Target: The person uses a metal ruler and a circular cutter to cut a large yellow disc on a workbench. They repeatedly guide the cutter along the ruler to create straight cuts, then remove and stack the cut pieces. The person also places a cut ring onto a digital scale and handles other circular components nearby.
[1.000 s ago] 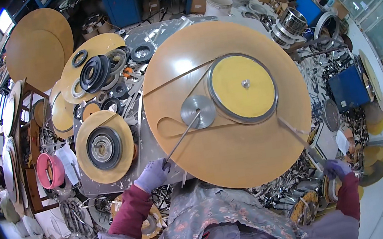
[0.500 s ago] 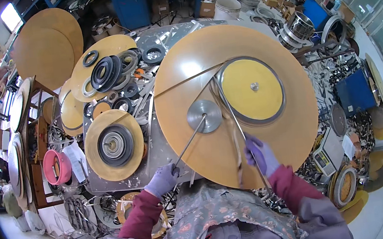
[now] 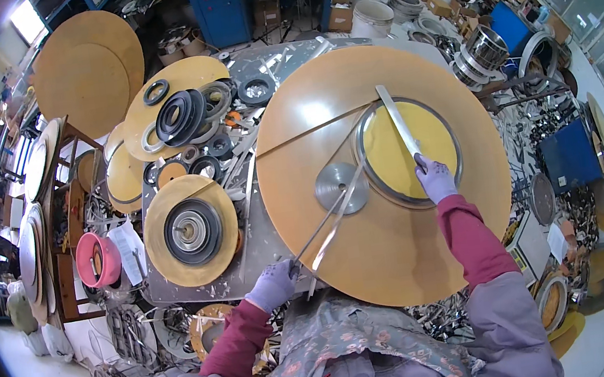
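A large tan round board lies on the table before me. On it sits a yellow disc with a dark metal ring around its edge. My right hand, in a pale purple glove, is closed on a flat silver metal strip that slants across the yellow disc. Near the board's front left edge, my gloved left hand grips a thin metal rod. That rod reaches to a small grey grooved disc. Beside the rod a loose shiny strip crosses the board.
To the left, a smaller tan disc bears stacked dark rings. Several black and grey rings lie behind it. A pink basin stands at the table's left. Metal scraps and a blue box are on the right.
My right hand has moved up and forward from the board's front edge onto the yellow disc, now with the flat strip. My left hand keeps its grip on the rod. The whole view has shifted slightly.
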Tool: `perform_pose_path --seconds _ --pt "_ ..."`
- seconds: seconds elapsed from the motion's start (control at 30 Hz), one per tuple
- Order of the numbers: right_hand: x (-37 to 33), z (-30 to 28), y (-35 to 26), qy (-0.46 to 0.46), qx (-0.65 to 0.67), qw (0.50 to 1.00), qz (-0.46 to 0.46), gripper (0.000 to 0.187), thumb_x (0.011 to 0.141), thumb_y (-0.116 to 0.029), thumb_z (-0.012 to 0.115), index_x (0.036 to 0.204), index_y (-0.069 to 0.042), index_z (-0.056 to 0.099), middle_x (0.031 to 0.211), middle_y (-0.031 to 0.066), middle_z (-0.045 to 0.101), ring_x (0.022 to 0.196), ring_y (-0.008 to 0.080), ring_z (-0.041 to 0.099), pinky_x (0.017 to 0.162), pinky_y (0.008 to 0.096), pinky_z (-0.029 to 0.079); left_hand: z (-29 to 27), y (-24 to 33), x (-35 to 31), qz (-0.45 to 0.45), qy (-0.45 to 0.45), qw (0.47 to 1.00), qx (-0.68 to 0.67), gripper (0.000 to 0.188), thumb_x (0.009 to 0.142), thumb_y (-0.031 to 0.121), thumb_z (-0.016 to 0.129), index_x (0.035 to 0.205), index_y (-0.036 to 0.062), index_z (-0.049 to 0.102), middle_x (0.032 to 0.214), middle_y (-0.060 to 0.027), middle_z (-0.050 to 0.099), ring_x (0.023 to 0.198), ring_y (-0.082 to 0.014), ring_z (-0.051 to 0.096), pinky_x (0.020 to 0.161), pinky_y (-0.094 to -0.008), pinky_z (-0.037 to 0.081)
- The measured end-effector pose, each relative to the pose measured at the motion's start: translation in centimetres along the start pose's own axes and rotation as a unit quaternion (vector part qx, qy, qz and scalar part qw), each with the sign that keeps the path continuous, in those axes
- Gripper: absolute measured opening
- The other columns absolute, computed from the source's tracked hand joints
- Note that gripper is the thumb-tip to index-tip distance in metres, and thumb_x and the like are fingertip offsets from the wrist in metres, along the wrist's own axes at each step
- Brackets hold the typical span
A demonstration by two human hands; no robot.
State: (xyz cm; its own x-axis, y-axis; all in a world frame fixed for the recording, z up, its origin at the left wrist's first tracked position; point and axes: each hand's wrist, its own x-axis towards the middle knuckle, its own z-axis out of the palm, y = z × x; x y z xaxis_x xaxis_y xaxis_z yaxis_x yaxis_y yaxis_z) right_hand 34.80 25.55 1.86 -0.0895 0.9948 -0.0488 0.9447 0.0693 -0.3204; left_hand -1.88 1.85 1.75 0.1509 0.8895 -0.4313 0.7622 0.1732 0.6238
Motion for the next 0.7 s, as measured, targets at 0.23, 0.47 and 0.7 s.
perform_pose_path --seconds 0.23,0.47,0.7 --pt "-0.5 -0.2 -0.5 -0.015 -0.001 1.000 -0.014 0.037 0.088 -0.026 0.056 0.123 -0.012 0.058 0.101 0.0175 0.066 0.094 0.0332 0.063 0.085 0.0420 0.049 1.9 -0.1 -0.1 0.012 0.002 0.999 -0.031 0.025 0.091 0.021 0.051 0.093 -0.0015 0.061 0.088 -0.0257 0.063 0.085 -0.0431 0.060 0.073 -0.0488 0.047" --pt "-1.0 -0.4 1.2 0.003 0.021 1.000 -0.009 0.038 0.088 -0.026 0.056 0.123 -0.011 0.058 0.100 0.0187 0.066 0.094 0.0341 0.063 0.084 0.0423 0.049 1.3 1.4 0.5 -0.028 -0.003 0.998 -0.055 0.026 0.088 0.018 0.052 0.104 -0.0006 0.061 0.095 -0.0263 0.064 0.092 -0.0418 0.061 0.081 -0.0473 0.048" --pt "-1.2 -0.4 -0.4 -0.015 0.012 0.999 -0.029 0.037 0.089 -0.027 0.055 0.123 -0.012 0.058 0.098 0.0198 0.066 0.093 0.0346 0.063 0.084 0.0426 0.049 1.2 0.8 0.7 -0.006 0.023 0.999 -0.025 0.019 0.089 0.016 0.051 0.097 0.0013 0.062 0.091 -0.0240 0.064 0.088 -0.0420 0.061 0.076 -0.0479 0.049"
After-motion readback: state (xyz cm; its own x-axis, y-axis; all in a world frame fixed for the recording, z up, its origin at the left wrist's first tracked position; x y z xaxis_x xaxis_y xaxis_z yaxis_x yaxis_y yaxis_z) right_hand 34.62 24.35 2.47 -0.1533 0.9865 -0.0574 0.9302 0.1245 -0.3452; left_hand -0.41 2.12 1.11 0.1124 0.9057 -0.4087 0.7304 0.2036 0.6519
